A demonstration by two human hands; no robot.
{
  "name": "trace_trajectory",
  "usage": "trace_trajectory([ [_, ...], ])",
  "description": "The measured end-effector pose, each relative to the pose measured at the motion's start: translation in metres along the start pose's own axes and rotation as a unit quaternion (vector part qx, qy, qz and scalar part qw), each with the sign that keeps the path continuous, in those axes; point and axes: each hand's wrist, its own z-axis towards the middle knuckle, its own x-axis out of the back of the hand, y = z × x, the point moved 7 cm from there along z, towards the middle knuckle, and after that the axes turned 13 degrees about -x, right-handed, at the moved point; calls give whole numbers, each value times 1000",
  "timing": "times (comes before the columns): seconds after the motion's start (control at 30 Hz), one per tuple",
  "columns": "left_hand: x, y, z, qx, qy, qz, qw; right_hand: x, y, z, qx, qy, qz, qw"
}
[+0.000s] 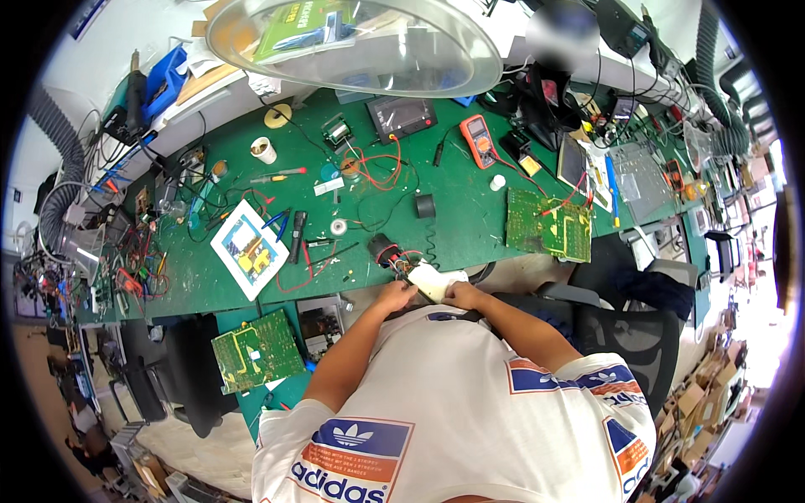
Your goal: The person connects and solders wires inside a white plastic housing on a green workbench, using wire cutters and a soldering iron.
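Observation:
At the near edge of the green workbench (pixel 470 197), I hold a white-bodied device (pixel 434 282) with several thin wires running to its round black end piece (pixel 384 250). My right hand (pixel 462 295) is closed on the white body's right side. Close to the wires on the left, my left hand (pixel 397 297) has its fingers pinched together. A thin dark shape shows beside those fingers, too small to name. A black coiled cord (pixel 431 239) lies on the bench just beyond the device, below a short black cylinder (pixel 425 206). A small solder roll (pixel 338 227) lies left of it.
A red multimeter (pixel 478 141) and a green circuit board (pixel 547 226) lie to the right. Left are a printed sheet (pixel 250 250), a black flashlight (pixel 298 236) and a paper cup (pixel 263 150). A large magnifier lens (pixel 356 50) hangs overhead. Office chairs (pixel 625 344) stand nearby.

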Motion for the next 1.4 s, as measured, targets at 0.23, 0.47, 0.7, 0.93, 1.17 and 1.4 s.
trace_trajectory([
  [0.23, 47, 92, -52, -160, -36, -18, 986, -2, 3, -2, 48, -15, -2, 999],
  [0.47, 205, 356, -242, -481, 310, -42, 819, 51, -10, -20, 63, -44, 64, 995],
  [0.7, 214, 445, -308, -605, 451, 99, 649, 363, -221, -160, 446, 245, 392, 767],
  [0.93, 157, 489, -334, -653, 485, 376, 443, 414, -342, -192, 510, 418, 312, 684],
  [1.17, 174, 536, -343, -566, 512, 516, 388, 389, -440, -152, 456, 501, 226, 700],
  [1.4, 298, 544, -287, -343, 589, 620, 389, 404, -484, -118, 448, 485, 154, 735],
])
